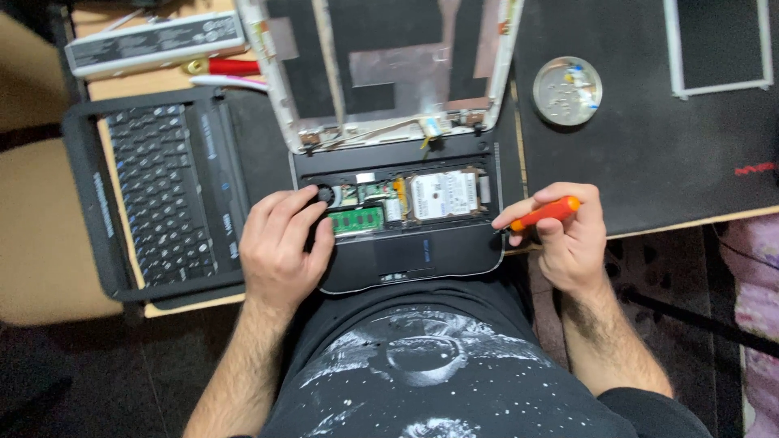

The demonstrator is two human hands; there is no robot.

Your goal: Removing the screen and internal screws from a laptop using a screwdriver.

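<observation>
A view from above, looking down at a person's two bare hands working at a desk, described from left to right.

At the far left, a detached black laptop keyboard [166,191] is lying flat on the wooden desk [130,83], its keys facing up. Above it, near the desk's back edge, a long grey battery pack [154,42] is lying beside a tool with a red handle [223,66].

The left hand [280,247] is resting palm down on the left part of an opened small laptop base [422,255], fingers loosely spread and curled, the fingertips touching the edge of the exposed compartment. It is not gripping anything.

The laptop is sitting at the desk's near edge, just in front of the person's body. Inside, a green memory module [357,220] is lying just beside the left fingertips, and a silver hard drive [444,195] is sitting to its right. The white-framed lid [389,65] is folded back, away from the person.

The right hand [568,239] is closed around a small orange-handled screwdriver [545,214], its tip pointing at the right edge of the laptop base.

Further right, on a black mat [649,162], a round metal dish [567,90] is holding small parts, too tiny to identify. A white screen bezel [718,45] is lying in the top right corner.
</observation>
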